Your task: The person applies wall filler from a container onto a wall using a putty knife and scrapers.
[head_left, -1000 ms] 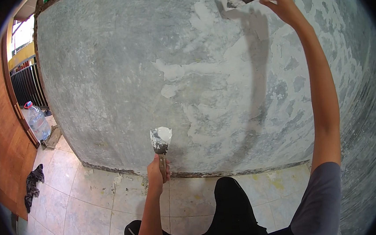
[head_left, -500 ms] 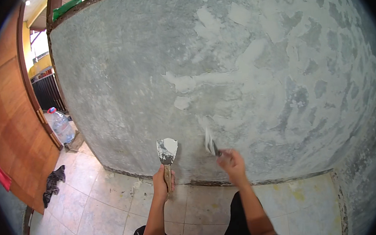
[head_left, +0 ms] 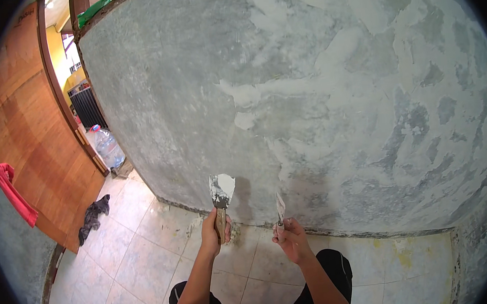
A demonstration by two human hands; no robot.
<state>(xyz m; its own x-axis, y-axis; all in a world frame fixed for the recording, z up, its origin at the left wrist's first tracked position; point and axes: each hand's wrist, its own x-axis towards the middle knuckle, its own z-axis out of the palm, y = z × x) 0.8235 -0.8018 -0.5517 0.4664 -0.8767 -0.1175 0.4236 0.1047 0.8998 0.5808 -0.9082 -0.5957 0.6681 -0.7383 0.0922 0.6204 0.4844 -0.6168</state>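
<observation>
My left hand [head_left: 210, 234] is closed round the wooden handle of a wide putty knife [head_left: 222, 192], held upright with a lump of white putty on its blade. To its right, my right hand [head_left: 292, 241] grips a second, narrower-looking putty knife [head_left: 280, 207] by its handle. That blade points up, is seen nearly edge-on and is smeared with white. Both blades are in front of the grey wall [head_left: 177, 111], which carries pale patches of putty at its middle and right. The right blade appears apart from the wall.
Pale floor tiles [head_left: 135, 269] run along the wall's base. At the left are a wooden door [head_left: 36, 128] with a red cloth [head_left: 15, 195] on it, a dark cloth [head_left: 94, 220] on the floor, and a large clear water bottle [head_left: 107, 148] by the doorway.
My right hand has come down and left, drawing its putty knife away from the wall and turning the blade more upright. A pale streak now shows where that blade was. The view has shifted left.
</observation>
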